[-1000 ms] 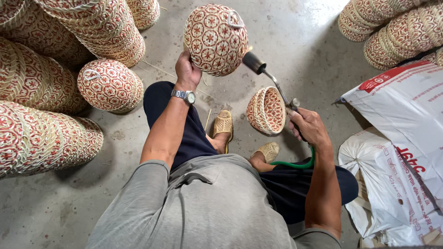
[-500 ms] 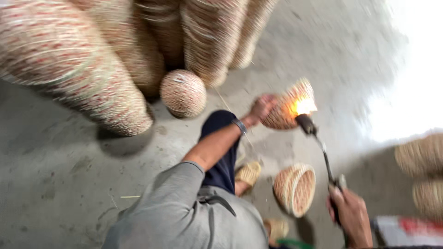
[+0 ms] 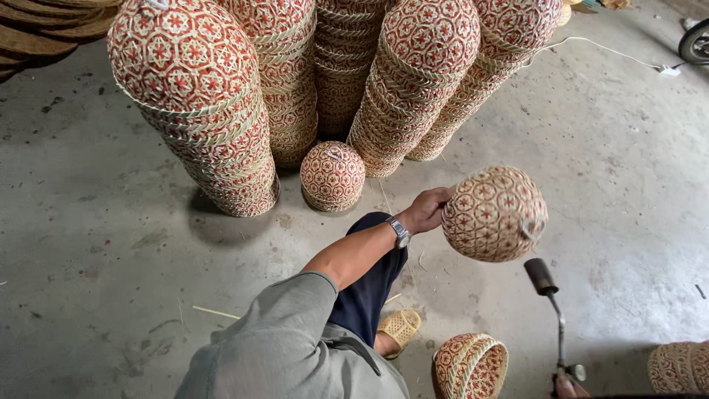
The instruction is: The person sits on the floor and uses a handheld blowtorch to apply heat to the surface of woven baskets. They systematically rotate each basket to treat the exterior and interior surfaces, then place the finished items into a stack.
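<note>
Holding a woven basket (image 3: 495,214), red-and-straw patterned, bottom up in the air above the concrete floor (image 3: 111,258); left hand (image 3: 427,210) gripping the basket's rim, fingers curled round the edge. Torch nozzle (image 3: 541,276) just below the basket, not touching it, on a thin metal wand (image 3: 559,325) running down to the right hand (image 3: 567,387), cut off at the frame's edge; finger state there cannot be told. Second basket (image 3: 470,366) lying on its side near a sandalled foot (image 3: 399,329). Single upturned basket (image 3: 332,176) ahead on the floor, tall nested stacks (image 3: 207,96) behind it.
</note>
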